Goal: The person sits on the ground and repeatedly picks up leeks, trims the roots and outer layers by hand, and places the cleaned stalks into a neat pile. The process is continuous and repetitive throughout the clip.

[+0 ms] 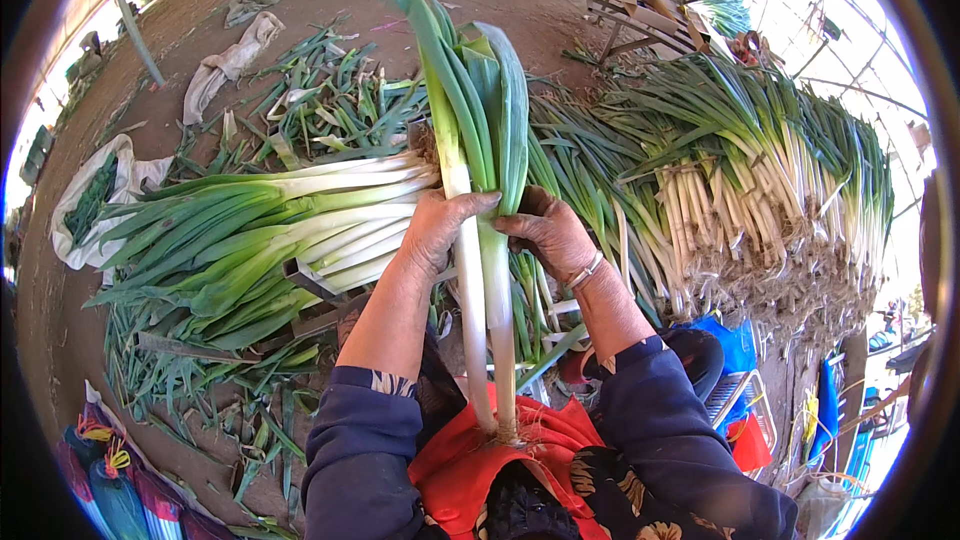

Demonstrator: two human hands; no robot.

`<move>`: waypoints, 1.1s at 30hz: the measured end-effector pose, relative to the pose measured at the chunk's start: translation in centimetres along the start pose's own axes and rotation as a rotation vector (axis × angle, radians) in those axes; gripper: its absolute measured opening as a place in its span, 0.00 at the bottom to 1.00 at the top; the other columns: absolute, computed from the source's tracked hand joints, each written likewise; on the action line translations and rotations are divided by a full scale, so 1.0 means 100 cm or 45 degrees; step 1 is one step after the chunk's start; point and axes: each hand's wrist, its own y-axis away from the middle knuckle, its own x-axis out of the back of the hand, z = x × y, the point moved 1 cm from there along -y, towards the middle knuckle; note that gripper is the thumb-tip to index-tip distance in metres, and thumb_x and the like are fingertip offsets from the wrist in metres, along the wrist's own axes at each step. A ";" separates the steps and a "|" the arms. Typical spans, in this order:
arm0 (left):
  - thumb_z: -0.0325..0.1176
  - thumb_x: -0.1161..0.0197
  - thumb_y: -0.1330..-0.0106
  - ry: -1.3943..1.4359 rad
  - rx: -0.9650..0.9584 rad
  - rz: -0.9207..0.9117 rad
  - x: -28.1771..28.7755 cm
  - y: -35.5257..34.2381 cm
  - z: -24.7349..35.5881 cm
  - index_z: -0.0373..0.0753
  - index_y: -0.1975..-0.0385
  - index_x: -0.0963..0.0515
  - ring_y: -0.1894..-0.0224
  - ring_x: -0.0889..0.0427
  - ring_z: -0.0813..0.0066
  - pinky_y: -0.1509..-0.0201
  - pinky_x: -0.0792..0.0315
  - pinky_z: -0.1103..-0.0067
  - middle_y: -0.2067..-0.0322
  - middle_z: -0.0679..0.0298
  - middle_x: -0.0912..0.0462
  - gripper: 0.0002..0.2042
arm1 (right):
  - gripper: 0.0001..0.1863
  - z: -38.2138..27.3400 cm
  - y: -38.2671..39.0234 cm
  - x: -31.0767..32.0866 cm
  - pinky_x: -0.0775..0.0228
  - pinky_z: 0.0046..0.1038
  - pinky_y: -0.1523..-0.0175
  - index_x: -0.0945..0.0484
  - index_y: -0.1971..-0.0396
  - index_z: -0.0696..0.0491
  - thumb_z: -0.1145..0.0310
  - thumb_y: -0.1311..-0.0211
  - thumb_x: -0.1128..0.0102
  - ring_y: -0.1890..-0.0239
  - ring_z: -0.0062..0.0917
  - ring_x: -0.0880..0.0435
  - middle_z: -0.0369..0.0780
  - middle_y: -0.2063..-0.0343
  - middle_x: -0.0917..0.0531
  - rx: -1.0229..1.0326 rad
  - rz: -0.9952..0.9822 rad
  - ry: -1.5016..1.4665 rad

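My left hand [445,225] is closed round a pale-stemmed leek [470,300], while my right hand [540,230] grips a second leek [497,290] beside it. Both stand nearly upright, green leaves fanning away from me, roots against the red apron [460,480] on my lap. Just left of them, trimmed leeks [270,240] lie sideways on a metal frame [310,278], white ends toward the middle. On the right is a large heap of untrimmed leeks [740,200] with soil-covered roots.
Leaf scraps [340,90] litter the dirt floor [110,330], with cloth sacks [230,65] and a white bag of greens [85,220] at left. Cardboard on a stand [630,10] is at back right. A blue item and metal seat [740,400] are at lower right.
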 end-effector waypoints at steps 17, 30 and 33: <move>0.31 0.28 0.50 -0.084 0.124 -0.055 -0.017 -0.016 -0.008 0.28 0.66 0.19 0.72 0.18 0.70 0.65 0.24 0.76 0.71 0.58 0.17 0.15 | 0.19 -0.003 0.044 -0.018 0.26 0.22 0.57 0.25 0.55 0.60 0.81 0.49 0.39 0.63 0.16 0.20 0.35 0.66 0.18 0.282 0.307 0.493; 0.34 0.34 0.41 0.343 0.236 -0.363 -0.029 -0.001 0.004 0.34 0.54 0.26 0.69 0.18 0.70 0.61 0.21 0.73 0.68 0.61 0.19 0.17 | 0.14 0.002 0.063 0.006 0.52 0.15 0.88 0.25 0.61 0.56 0.80 0.50 0.43 0.90 0.11 0.41 0.33 0.83 0.28 -0.115 0.200 -0.795; 0.34 0.31 0.44 0.256 0.196 -0.278 -0.024 -0.006 0.000 0.35 0.58 0.25 0.71 0.19 0.72 0.63 0.22 0.74 0.71 0.63 0.20 0.17 | 0.14 0.000 0.069 -0.005 0.49 0.16 0.87 0.26 0.62 0.54 0.81 0.51 0.40 0.90 0.12 0.38 0.33 0.82 0.28 -0.078 0.283 -0.696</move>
